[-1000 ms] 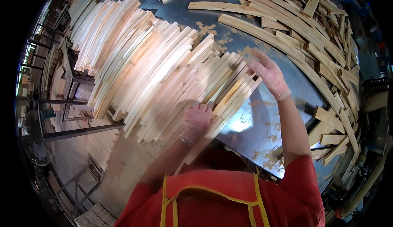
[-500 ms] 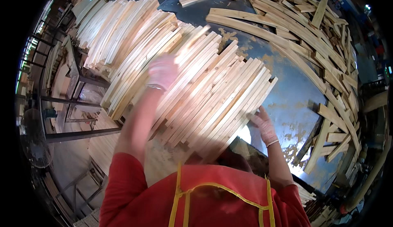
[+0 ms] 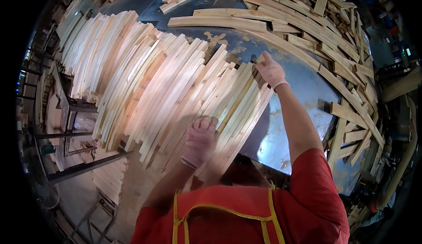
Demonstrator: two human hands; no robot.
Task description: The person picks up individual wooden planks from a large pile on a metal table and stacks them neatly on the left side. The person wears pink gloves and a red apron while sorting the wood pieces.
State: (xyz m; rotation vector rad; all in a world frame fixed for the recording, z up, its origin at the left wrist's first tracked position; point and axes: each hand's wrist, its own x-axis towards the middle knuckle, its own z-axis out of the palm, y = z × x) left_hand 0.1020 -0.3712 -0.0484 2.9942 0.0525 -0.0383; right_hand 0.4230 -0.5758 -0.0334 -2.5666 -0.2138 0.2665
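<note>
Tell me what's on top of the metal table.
Pale wooden strips, a jumbled pile of wood pieces and brown patches show on the metal table; the surface beneath the wood is hidden.

Wears red shirt (image 3: 314, 191), red apron (image 3: 224, 196) w/ yel trim (image 3: 175, 211), gloves (image 3: 271, 74).

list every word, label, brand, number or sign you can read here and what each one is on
None can be read.
Row of boards: no lettering I can make out.
Loose wood pieces: none I can make out.
Red apron: none visible.
Gloved left hand and right hand: none visible.
Small lit spot at far right: too small to tell.
</note>
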